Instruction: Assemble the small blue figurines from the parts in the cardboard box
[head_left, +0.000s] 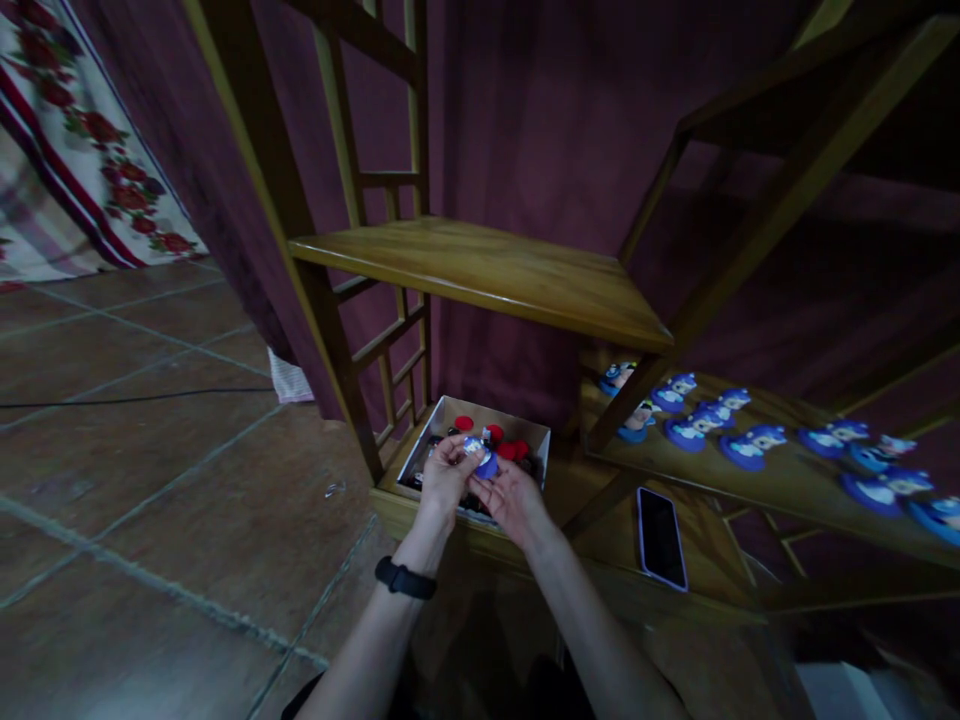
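Observation:
A small white-and-purple figurine [486, 464] with a round base is held between both of my hands, over an open box. My left hand [445, 480], with a black band on its wrist, pinches it from the left with thumb and fingers. On the other side my right hand [516, 503] has its fingers closed at the base's lower edge. Beneath them the white-rimmed cardboard box [534, 432] holds several red discs [464, 423] and dark pieces. My hands hide part of its contents.
Several similar purple figurines [752, 446] line a wooden shelf at right. A phone [662, 538] lies on the lower board. Wooden posts and a middle shelf [480, 265] stand around the box. A dark cable [150, 397] crosses the tiled floor at left.

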